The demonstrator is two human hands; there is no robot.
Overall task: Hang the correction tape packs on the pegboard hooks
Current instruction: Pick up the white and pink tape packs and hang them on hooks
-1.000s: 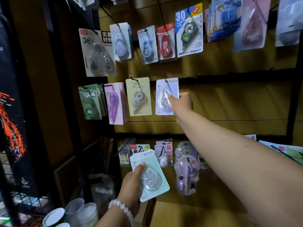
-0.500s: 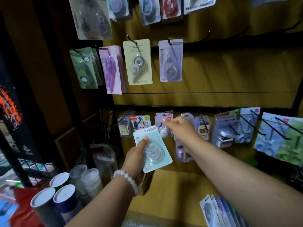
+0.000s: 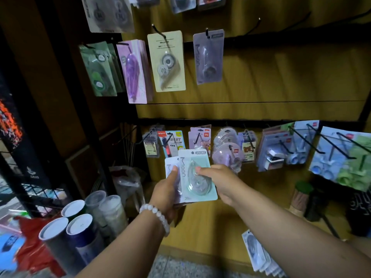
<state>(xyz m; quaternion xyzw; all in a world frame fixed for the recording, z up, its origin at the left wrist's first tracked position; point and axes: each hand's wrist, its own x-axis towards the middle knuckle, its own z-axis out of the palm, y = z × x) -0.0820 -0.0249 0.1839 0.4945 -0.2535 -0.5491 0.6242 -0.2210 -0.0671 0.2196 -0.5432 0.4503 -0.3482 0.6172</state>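
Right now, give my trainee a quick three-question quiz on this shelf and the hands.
1. True or false: the mint pack is already on a hook.
2. Which hand wears the bead bracelet? A) left B) right C) neither
3. Fill in: the empty hook is to the ____ of the lilac pack.

Key:
1. False. The left hand holds it atop a small stack, and the right hand pinches its right edge.
2. A.
3. Right.
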